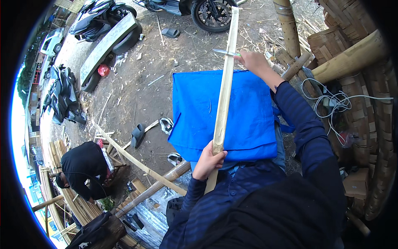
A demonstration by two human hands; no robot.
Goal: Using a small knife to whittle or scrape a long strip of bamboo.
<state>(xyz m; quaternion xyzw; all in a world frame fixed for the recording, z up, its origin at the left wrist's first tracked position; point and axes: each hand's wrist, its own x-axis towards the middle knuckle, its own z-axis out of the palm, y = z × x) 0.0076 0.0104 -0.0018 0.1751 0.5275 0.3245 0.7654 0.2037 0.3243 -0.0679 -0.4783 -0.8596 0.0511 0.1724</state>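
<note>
A long, pale split bamboo strip (224,95) runs from beside my body, over my lap, out toward the far ground. My left hand (208,161) is closed around its near part, just below a node. Farther along, my right hand (254,63) grips a knife with a green handle (237,54). The knife's blade (224,52) lies across the strip near its far end. Beneath the strip, a blue cloth (244,112) covers my lap and knees. Most of the knife's handle is hidden in my right hand.
At the lower left a person in black (85,166) bends beside bundled bamboo strips (58,153). A bamboo pole (155,182) borders my left side. White cable (331,101) hangs near woven panels (373,124) at right. Sandals (138,135), tyres (126,39) and motorcycles (213,14) stand beyond.
</note>
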